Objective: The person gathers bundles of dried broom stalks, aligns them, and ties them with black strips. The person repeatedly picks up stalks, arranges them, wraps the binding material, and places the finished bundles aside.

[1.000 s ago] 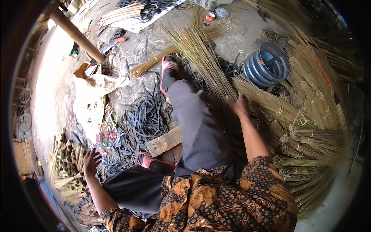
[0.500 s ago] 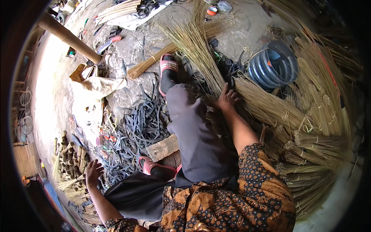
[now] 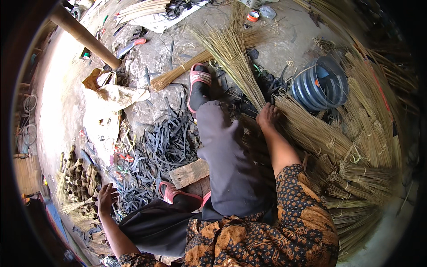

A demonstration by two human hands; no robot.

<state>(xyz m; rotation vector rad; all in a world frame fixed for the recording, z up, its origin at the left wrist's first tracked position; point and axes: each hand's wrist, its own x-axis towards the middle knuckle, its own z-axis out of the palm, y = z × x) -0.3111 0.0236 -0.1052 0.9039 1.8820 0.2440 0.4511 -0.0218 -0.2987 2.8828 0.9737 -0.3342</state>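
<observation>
My right hand (image 3: pixel 268 115) is closed at the near end of a loose bundle of straw stalks (image 3: pixel 231 58). The stalks fan out away from me, crossing over a tied straw bundle (image 3: pixel 180 74) on the ground. My fingertips are partly hidden behind the back of the hand. Off to the left, my left hand (image 3: pixel 106 199) hovers with fingers apart and nothing in it, beside a stack of short bundles with dark bound ends (image 3: pixel 80 178). A heap of dark rubbery strips (image 3: pixel 164 138) lies between my left hand and my outstretched leg.
Tied straw bundles (image 3: pixel 316 129) pile up along the right, around a ribbed blue-grey bucket (image 3: pixel 320 84). A wooden block (image 3: pixel 189 172) lies by my foot. Farther off are a knife with a red handle (image 3: pixel 131 46), a bamboo pole (image 3: pixel 86 38) and a crumpled sack (image 3: pixel 118 95).
My right hand's fingers have gone from spread to closed around the near end of the straw bundle. My left hand stays almost still. The whole view has shifted slightly.
</observation>
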